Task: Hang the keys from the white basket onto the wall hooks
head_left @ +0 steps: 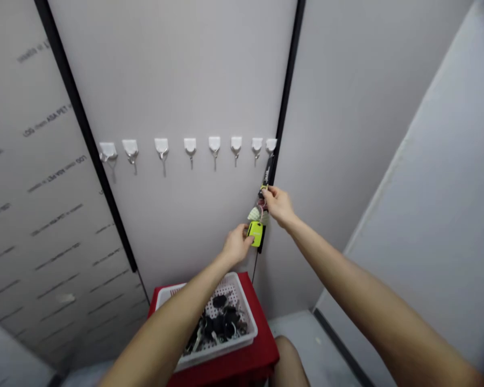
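My left hand (pixel 237 244) grips the side of a lime-green, rounded-square key fob (pixel 257 232) between thumb and fingers. Above the fob are a pale striped bow (pixel 254 214) and a pinkish ring or cord. Higher up, my right hand (pixel 279 207) pinches the lower end of a black strap (pixel 268 170) with pale lettering, near a small yellow-green piece. The strap runs up to the rightmost white wall hook (pixel 271 145); whether it is looped over the hook is too small to tell. The fob, bow and strap appear to form one hanging bundle.
Several white hooks (pixel 190 145) line the grey wall panel to the left. Below, a white perforated basket (pixel 253 328) of black-headed keys (pixel 225 324) stands on a red-covered stand (pixel 266 349). A black trim strip (pixel 289 80) edges the panel, and a side wall rises at right.
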{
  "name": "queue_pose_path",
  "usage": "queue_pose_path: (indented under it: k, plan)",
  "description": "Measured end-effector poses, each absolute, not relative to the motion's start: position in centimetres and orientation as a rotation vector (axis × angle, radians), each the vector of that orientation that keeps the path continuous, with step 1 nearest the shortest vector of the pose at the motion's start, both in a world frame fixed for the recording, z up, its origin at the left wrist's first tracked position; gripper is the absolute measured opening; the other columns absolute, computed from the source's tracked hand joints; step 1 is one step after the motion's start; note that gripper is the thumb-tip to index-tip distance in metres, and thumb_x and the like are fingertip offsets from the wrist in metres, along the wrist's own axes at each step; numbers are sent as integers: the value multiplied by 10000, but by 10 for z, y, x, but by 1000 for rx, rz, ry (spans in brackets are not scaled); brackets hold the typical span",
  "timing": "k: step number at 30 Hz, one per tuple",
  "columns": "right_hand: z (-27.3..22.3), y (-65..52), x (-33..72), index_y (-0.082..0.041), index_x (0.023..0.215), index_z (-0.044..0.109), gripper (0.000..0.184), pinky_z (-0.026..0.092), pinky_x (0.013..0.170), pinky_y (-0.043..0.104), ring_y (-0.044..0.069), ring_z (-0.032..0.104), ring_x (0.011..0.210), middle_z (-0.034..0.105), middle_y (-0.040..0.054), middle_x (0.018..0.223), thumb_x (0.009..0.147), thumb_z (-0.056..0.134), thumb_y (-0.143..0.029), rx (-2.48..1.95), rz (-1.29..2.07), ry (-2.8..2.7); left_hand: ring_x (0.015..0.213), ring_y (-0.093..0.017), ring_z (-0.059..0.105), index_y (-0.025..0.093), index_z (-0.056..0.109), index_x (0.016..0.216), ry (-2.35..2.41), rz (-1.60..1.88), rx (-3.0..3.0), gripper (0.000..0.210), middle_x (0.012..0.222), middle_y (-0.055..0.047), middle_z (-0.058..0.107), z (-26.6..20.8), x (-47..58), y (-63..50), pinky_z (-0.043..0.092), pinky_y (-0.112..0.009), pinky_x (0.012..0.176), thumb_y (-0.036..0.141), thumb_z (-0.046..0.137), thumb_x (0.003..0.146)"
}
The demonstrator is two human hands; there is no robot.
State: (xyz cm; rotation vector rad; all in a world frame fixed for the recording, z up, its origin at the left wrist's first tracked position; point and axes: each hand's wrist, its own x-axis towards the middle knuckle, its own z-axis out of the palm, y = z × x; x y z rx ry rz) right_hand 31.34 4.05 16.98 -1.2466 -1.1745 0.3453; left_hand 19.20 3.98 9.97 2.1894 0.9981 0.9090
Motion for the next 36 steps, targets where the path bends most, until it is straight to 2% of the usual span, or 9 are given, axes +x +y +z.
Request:
queue_pose_path:
  k: [9,12,14,16,20,23,26,30,36]
  plan:
    - [154,36,313,-149,952,453,317,410,503,224,87,490,551,511,-1,621,645,373,-153,-1268,259,-1255,696,-108,512,117,479,925,978,826,2079,286,796,-57,566,57,131,44,398,-228,652,191,417,655]
    - [140,22,312,-149,1004,430,366,404,655,306,138,496,752,519,60,840,640,397,-170,-1321,-1,-1310,721,-118,514,126,498,886,1059,793,2063,257,789,-52,569,27,98,34,393,-243,678,212,416,659]
    - [121,6,306,-152,1011,428,385,352,758,357,184,412,937,438,94,1022,627,429,-182,-1344,-251,-1333,724,-118,516,133,501,872,1105,771,2043,244,782,-45,573,7,80,25,392,-242,683,216,415,660]
    - [92,-11,293,-158,987,446,360,311,808,374,197,339,1017,391,98,1084,628,437,-184,-1362,-372,-1429,736,-118,515,144,498,877,1132,735,2046,242,794,-39,573,-9,69,15,390,-237,689,216,412,662]
    - [27,-34,260,-177,852,535,237,366,738,284,143,472,824,548,56,832,654,407,-154,-1445,116,-2125,825,-140,490,168,511,875,1166,595,2173,244,879,-42,560,-26,60,0,358,-256,748,212,441,645]
    - [-1,-40,245,-201,914,530,337,342,750,267,139,470,840,561,38,850,621,403,-92,-1503,423,-2431,876,-159,461,173,519,873,1184,516,2263,257,915,-45,547,-27,61,-4,327,-276,786,203,474,622]
    - [-3,-43,244,-257,974,499,435,299,789,287,146,430,923,515,26,964,600,397,-60,-1478,525,-2522,877,-163,454,176,520,871,1194,471,2301,263,915,-44,544,-26,62,-5,323,-279,784,194,486,611]
    - [6,-50,249,-274,886,549,310,263,815,302,156,382,984,435,20,1069,627,451,-134,-1387,586,-2537,868,-165,456,174,522,858,1188,476,2300,251,903,-48,546,-27,61,-4,324,-285,778,190,482,611]
    - [13,-48,245,-209,721,571,113,288,763,284,141,442,855,532,17,880,645,495,-242,-1344,536,-2341,871,-158,459,166,526,847,1114,637,2110,225,890,-48,550,-18,63,-7,319,-282,794,199,451,638]
